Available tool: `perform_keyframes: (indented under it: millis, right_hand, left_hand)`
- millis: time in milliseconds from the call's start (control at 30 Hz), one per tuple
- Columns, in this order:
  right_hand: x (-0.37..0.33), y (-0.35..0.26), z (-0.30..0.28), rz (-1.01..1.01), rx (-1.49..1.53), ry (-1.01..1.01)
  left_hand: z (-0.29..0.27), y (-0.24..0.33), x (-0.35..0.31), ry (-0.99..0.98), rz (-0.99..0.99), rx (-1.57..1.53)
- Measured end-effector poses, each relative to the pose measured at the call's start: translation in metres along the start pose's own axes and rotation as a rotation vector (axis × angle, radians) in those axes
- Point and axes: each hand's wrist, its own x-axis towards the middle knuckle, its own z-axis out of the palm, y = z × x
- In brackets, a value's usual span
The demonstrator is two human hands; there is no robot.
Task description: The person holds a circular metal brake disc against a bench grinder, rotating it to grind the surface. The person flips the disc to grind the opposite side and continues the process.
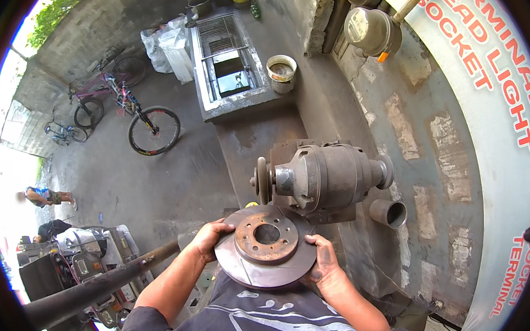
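Observation:
Between my two hands I hold a brake disc [233,264], its rusty brown hub facing up and its grey friction ring around it. My left hand [209,238] grips the left rim, thumb on top. On the right rim, my right hand [322,260] is closed the same way, with dark grime on its fingers. The fingers under the disc are hidden. Just beyond the disc stands a bench grinder [337,176], a grey motor with a grinding wheel [263,180] at its left end. The disc's far edge overlaps the grinder's base in view; whether they touch I cannot tell.
A short pipe [388,214] lies right of the grinder. Beyond are a metal-framed pit [231,72] and a bucket [281,72]. Bicycles [152,128] stand far left, near a person [47,198]. A dark pole [100,286] and machinery [83,257] are lower left.

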Motion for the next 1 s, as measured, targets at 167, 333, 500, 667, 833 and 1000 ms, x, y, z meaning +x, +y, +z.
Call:
perform_keyframes:
  millis: [167, 333, 500, 667, 833, 1000]
  right_hand:
    - [-0.004, -0.006, 0.040, -0.067, -0.036, 0.140]
    - [0.014, -0.002, 0.042, -0.110, -0.009, 0.171]
    - [0.000, 0.000, 0.059, -0.099, 0.003, 0.190]
    - [0.007, -0.003, 0.052, -0.089, 0.018, 0.213]
    - [0.006, 0.006, 0.067, -0.108, 0.041, 0.237]
    - [0.006, 0.000, 0.062, -0.175, 0.065, 0.274]
  left_hand:
    - [-0.006, 0.019, 0.021, 0.117, -0.092, -0.021]
    - [-0.017, 0.033, 0.023, 0.163, -0.153, -0.034]
    - [-0.011, 0.042, 0.029, 0.132, -0.199, -0.021]
    - [-0.019, 0.040, 0.042, 0.106, -0.238, -0.025]
    - [-0.021, 0.055, 0.037, 0.099, -0.283, -0.030]
    - [-0.011, 0.052, 0.055, 0.097, -0.311, -0.020]
